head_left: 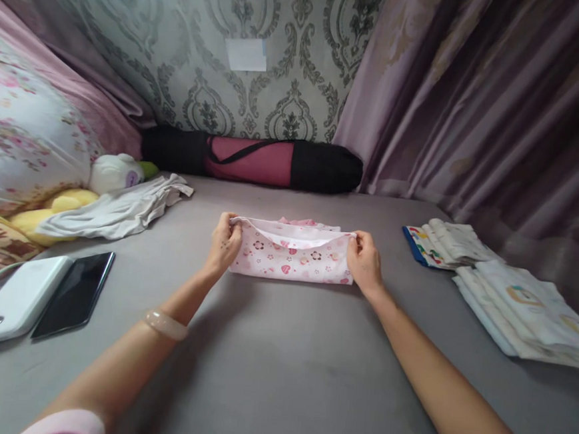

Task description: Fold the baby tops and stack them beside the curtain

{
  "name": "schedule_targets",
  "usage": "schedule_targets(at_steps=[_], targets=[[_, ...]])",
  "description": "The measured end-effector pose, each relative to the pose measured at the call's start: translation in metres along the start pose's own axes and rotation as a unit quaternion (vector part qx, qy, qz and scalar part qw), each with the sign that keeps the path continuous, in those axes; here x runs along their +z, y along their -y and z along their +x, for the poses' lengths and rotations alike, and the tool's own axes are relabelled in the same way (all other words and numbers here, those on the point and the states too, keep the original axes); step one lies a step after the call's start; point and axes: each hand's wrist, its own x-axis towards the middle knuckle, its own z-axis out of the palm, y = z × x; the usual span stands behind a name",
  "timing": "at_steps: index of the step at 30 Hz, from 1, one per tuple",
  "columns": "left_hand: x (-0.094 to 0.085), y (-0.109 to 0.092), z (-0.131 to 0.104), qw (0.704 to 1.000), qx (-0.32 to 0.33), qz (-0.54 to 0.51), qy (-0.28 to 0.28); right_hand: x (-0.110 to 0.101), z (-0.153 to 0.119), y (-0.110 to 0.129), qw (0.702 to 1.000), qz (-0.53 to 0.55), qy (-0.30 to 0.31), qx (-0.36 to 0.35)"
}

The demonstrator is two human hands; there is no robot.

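A white garment with pink flowers and hearts (286,260) is stretched between my two hands just above the grey sheet, its upper edge sagging in the middle. My left hand (225,242) pinches the top left corner, and a pale bangle (165,325) circles that wrist. At the top right corner, my right hand (365,258) has its fingers closed on the cloth. Pink frilled fabric (296,221) peeks out behind the upper edge. The garment's exact kind cannot be made out.
Folded clothes (527,309) lie in stacks at the right. On the left are a phone (75,296), a white power bank (17,302), a crumpled grey garment (120,207) and plush toys (115,173). A black and pink bag (251,159) lies along the wall.
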Motion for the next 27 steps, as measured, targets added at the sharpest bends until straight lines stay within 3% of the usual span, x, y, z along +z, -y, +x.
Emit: schedule_targets(at_steps=[7,16,27], targets=[[0.024,0.012,0.026,0.999,-0.019,0.039,0.016,0.025,0.033,-0.016,0.996,-0.075,0.026,0.027],[0.047,0.035,0.043,0.992,-0.067,0.091,0.051,0.04,0.045,-0.03,0.983,-0.139,0.096,0.071],[0.049,0.035,0.054,0.977,-0.174,0.112,0.06,0.043,0.058,-0.036,0.971,-0.12,0.116,0.169]])
